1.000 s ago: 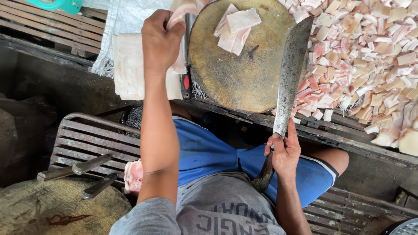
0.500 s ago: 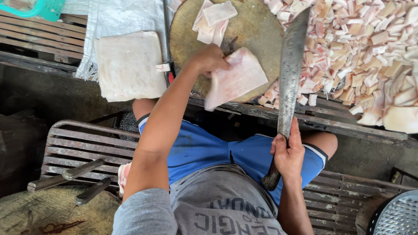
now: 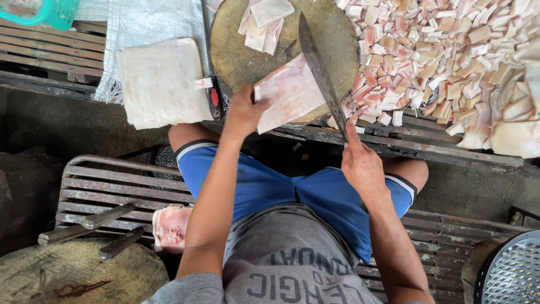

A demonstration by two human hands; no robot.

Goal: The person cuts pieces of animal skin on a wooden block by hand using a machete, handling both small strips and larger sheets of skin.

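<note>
Slab (image 3: 289, 93) of pale pink, fatty meat lies flat on the near edge of a round wooden block (image 3: 236, 50), whose top is dark, worn and scored. The left hand (image 3: 244, 112) presses the slab's near corner, fingers curled together over its edge. The right hand (image 3: 363, 166) is wrapped tight round the handle of a long steel cleaver (image 3: 320, 70), forefinger stretched along the spine; the thin, dull blade stands on edge across the slab's right side. Smaller cut squares (image 3: 264, 22) lie stacked at the block's far side. To the right a heap of small pink-and-cream pieces (image 3: 450, 56) covers the bench. Left of the block a broad whitish sheet (image 3: 160, 81) rests on woven sacking (image 3: 152, 19). Two knives (image 3: 107, 217) lie on a slatted metal seat (image 3: 112, 186).
</note>
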